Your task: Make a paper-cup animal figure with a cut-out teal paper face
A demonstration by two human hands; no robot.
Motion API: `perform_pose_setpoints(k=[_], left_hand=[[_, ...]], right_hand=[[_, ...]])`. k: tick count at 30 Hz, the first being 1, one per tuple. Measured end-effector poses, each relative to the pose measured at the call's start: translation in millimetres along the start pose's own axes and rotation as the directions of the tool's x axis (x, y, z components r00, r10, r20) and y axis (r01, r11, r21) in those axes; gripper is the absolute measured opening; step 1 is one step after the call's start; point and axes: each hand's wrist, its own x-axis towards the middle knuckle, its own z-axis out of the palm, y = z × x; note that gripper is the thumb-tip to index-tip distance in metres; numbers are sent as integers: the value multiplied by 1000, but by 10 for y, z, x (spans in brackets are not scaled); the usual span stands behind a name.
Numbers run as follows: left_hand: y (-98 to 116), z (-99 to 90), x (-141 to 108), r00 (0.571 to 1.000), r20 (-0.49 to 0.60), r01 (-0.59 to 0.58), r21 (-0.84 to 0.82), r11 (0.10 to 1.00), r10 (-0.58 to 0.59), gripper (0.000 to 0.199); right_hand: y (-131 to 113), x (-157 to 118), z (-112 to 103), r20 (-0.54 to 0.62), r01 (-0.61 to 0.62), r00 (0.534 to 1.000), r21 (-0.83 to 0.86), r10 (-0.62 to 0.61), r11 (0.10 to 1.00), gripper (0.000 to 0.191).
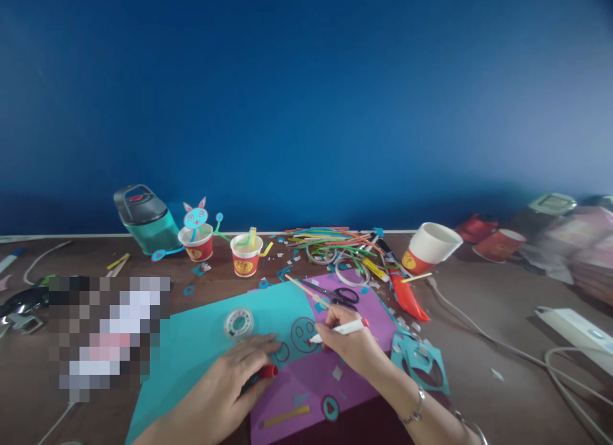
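My right hand (342, 330) grips a white marker with a red end (347, 328), its tip down on the blue paper (191, 336). Under the tip is a round face drawn in dark line (300, 349), with two eyes and a mouth; a smaller drawn circle (282, 352) lies beside it. My left hand (246, 371) rests on the blue paper, its fingertips near that circle. Between its thumb and fingers sits a red cap (269, 371), partly hidden. A roll of clear tape (238, 323) lies just beyond my left hand. Purple paper (292, 394) overlaps the blue.
Black-handled scissors (345, 296), straws (330, 237) and blue paper scraps (421, 362) lie around. Behind stand a cup with a cat-face cutout (198, 247), another cup (245, 260), a bottle (151, 225) and a tilted white cup (433, 244). A power strip (577, 333) lies right.
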Motion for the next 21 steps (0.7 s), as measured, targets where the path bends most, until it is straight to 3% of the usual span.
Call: perform_pose_setpoints(k=[7,21], left_hand=[[-37,33,-25,999,-46,-22,-45,999,20,17],[4,-2,-9,999,-46,-16,-31,999,15,16]], right_hand=[[30,13,8,-32,-45,999,-54,43,998,20],[-65,-33,-24,24,1,1000,-7,-1,1000,22]])
